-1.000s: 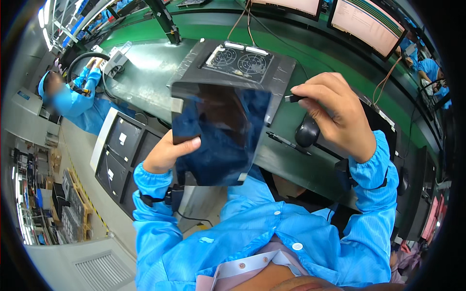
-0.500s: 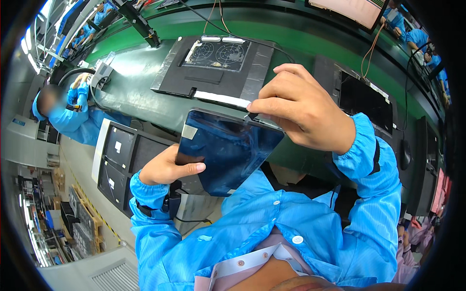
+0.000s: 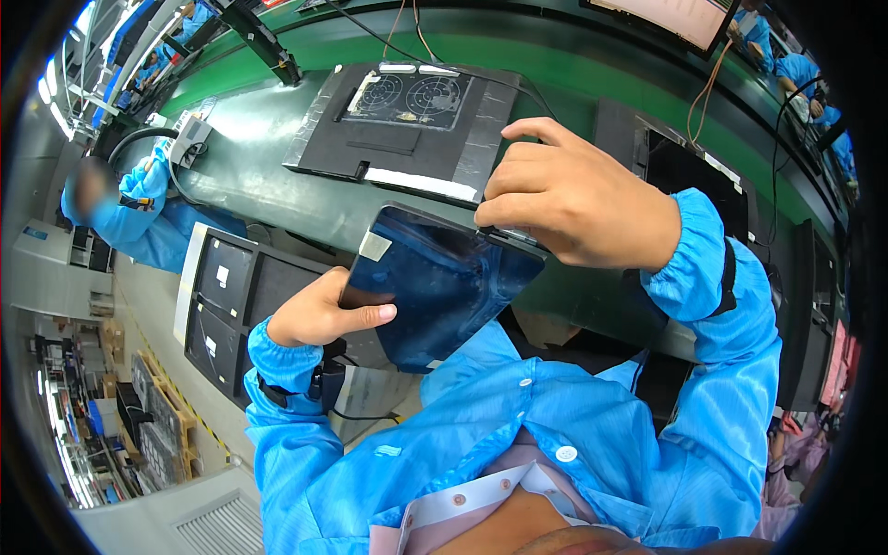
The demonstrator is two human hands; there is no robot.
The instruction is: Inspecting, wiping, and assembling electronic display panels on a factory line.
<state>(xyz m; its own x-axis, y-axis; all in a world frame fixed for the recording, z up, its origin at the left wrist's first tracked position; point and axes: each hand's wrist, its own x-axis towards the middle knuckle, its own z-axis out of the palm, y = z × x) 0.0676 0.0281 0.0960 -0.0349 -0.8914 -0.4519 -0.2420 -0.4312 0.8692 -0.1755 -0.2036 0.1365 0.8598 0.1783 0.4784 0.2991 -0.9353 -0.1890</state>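
Observation:
A dark glossy tablet with small pale stickers at two corners is held tilted in front of me, off the near edge of the bench. My left hand grips its left side, thumb lying on the screen. At the tablet's upper right edge, my right hand is closed in a pinch. Whatever sits between those fingertips is mostly hidden. A thin black cable runs from the back of the bench and disappears behind the right hand.
On the green bench lies a black fixture with a circle-patterned panel. Another dark-screened device rests to the right. Below left stands a black compartmented tray. A co-worker in blue is at the far left.
My right fingers have come closer against the tablet's upper right edge, and the small dark piece visible at the fingertips earlier is now mostly covered. The tablet has shifted slightly right.

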